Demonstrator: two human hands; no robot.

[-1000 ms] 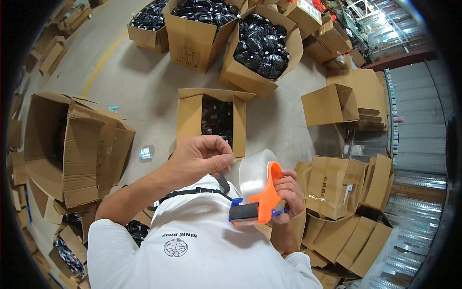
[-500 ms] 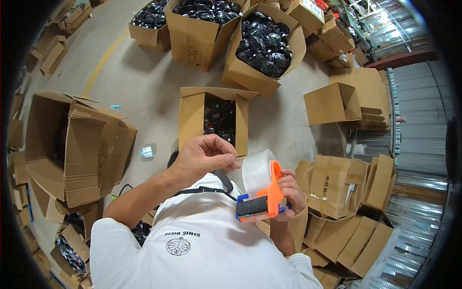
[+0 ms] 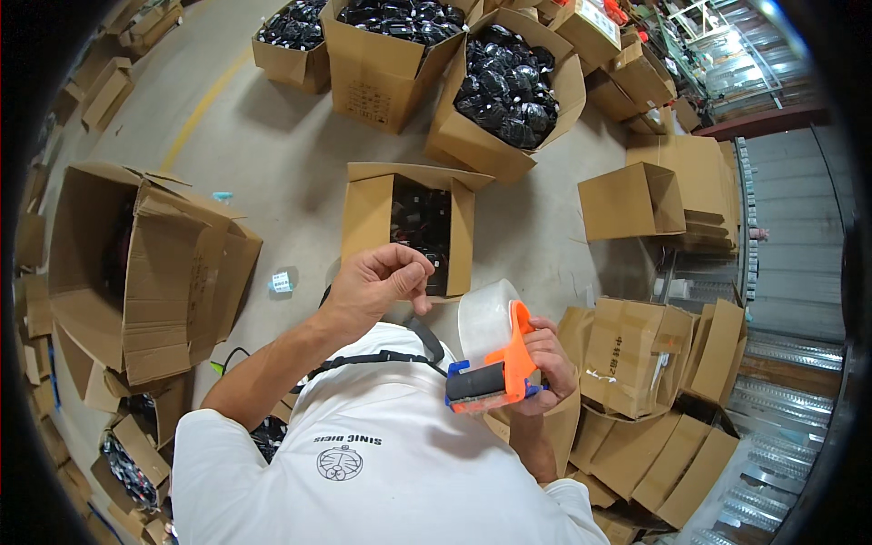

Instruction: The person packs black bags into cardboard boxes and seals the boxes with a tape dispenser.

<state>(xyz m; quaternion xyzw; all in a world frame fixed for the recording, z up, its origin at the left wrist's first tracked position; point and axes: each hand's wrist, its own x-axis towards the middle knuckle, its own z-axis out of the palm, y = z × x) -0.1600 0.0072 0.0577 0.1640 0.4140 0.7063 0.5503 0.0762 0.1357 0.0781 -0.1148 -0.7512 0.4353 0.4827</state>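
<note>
Fingers (image 3: pixel 413 263) of the left hand (image 3: pixel 377 283) are curled in with thumb and fingertips pressed together, raised in front of the chest; whether they pinch a strip of tape cannot be told. Fingers (image 3: pixel 543 338) of the right hand (image 3: pixel 545 363) are wrapped round the handle of an orange tape dispenser (image 3: pixel 495 372), which carries a roll of clear tape (image 3: pixel 486 313) and is held just right of the left hand, above the person's white shirt (image 3: pixel 381 463). Below lies a grey concrete floor (image 3: pixel 272 163) marked with a yellow painted line (image 3: pixel 204 104). An open cardboard box (image 3: pixel 409 222) holding dark packed goods stands on the floor just beyond the left hand. Further off, three more open boxes (image 3: pixel 504 91) are filled with black bagged items. To the left a large empty carton (image 3: pixel 136 263) lies with its flaps spread. A small white label (image 3: pixel 282 282) lies on the floor between that carton and the near box. On the right, flattened cardboard sheets (image 3: pixel 654 354) are stacked beside a metal roller conveyor (image 3: pixel 786 272).
</note>
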